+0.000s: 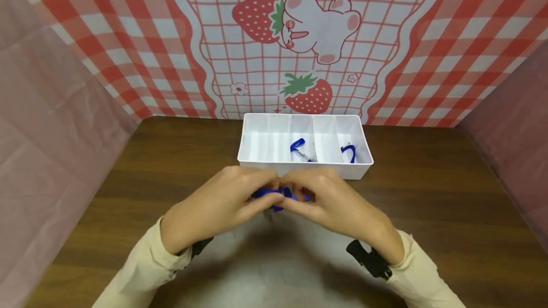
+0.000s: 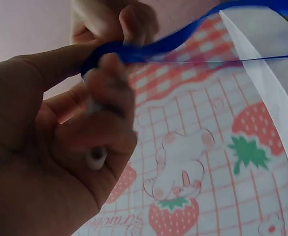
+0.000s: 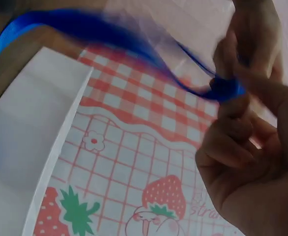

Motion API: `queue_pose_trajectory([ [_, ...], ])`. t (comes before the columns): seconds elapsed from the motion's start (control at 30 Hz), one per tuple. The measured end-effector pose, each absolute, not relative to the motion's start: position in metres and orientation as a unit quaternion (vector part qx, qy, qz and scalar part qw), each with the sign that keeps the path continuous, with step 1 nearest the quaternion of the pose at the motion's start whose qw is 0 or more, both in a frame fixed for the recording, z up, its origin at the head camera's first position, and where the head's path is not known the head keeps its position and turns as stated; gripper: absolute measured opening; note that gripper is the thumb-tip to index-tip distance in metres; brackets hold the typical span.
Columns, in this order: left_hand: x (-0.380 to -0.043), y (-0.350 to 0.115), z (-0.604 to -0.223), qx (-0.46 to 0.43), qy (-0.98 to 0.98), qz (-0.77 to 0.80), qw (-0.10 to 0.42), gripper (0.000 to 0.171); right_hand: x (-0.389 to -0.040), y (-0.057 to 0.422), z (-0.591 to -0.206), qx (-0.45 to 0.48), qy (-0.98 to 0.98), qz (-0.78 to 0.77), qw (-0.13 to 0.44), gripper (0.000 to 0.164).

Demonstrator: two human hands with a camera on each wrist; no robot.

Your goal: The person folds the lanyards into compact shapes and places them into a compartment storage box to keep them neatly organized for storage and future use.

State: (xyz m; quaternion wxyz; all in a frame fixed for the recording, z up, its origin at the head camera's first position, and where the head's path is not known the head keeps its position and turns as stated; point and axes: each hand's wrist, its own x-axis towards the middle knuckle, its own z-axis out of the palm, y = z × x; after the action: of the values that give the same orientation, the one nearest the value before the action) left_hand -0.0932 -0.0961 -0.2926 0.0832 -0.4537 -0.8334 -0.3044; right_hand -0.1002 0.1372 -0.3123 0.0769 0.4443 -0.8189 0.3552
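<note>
A shiny blue ribbon (image 2: 153, 50) is bunched between my two hands, just in front of the white box. In the head view, my left hand (image 1: 222, 201) pinches it from the left between thumb and fingers. From the right, my right hand (image 1: 331, 201) pinches the same bunch, the thumb tips meeting. The right wrist view shows a folded blue clump (image 3: 227, 89) at the fingertips, with loose ribbon trailing off, blurred. Inside the curled left fingers, a small white round end (image 2: 95, 158) shows; the rest of it is hidden.
A white box (image 1: 342, 171) with several compartments stands behind the hands. Blue strips lie in its middle compartment (image 1: 298, 144) and right compartment (image 1: 352, 151). Behind it hangs a red checked cloth (image 1: 171, 51) with strawberries. A pale patch (image 1: 265, 265) covers the near brown table.
</note>
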Motion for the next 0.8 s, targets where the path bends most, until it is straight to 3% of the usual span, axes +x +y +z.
queue_pose_trajectory([
  [0.07, -0.094, -0.094, -0.29, -0.453, -0.831, -0.316, 0.073, 0.009, -0.098, 0.133, -0.313, 0.449, -0.811, 0.362, 0.099, 0.004],
  [0.2, -0.097, -0.097, -0.287, -0.44, -0.835, -0.324, 0.068, 0.006, -0.099, 0.141, -0.307, 0.432, -0.817, 0.355, 0.139, 0.01],
  [0.37, -0.098, -0.097, -0.29, -0.451, -0.827, -0.33, 0.061, 0.008, -0.095, 0.143, -0.303, 0.418, -0.854, 0.294, 0.1, 0.013],
  [0.53, -0.093, -0.087, -0.293, -0.469, -0.811, -0.342, 0.07, 0.021, -0.09, 0.133, -0.305, 0.427, -0.838, 0.329, 0.089, 0.024],
  [0.67, -0.092, -0.086, -0.291, -0.469, -0.798, -0.374, 0.06, 0.03, -0.087, 0.134, -0.302, 0.435, -0.815, 0.374, 0.079, 0.014],
  [0.8, -0.094, -0.087, -0.29, -0.478, -0.777, -0.406, 0.062, 0.024, -0.087, 0.138, -0.299, 0.437, -0.804, 0.396, 0.081, 0.012],
])
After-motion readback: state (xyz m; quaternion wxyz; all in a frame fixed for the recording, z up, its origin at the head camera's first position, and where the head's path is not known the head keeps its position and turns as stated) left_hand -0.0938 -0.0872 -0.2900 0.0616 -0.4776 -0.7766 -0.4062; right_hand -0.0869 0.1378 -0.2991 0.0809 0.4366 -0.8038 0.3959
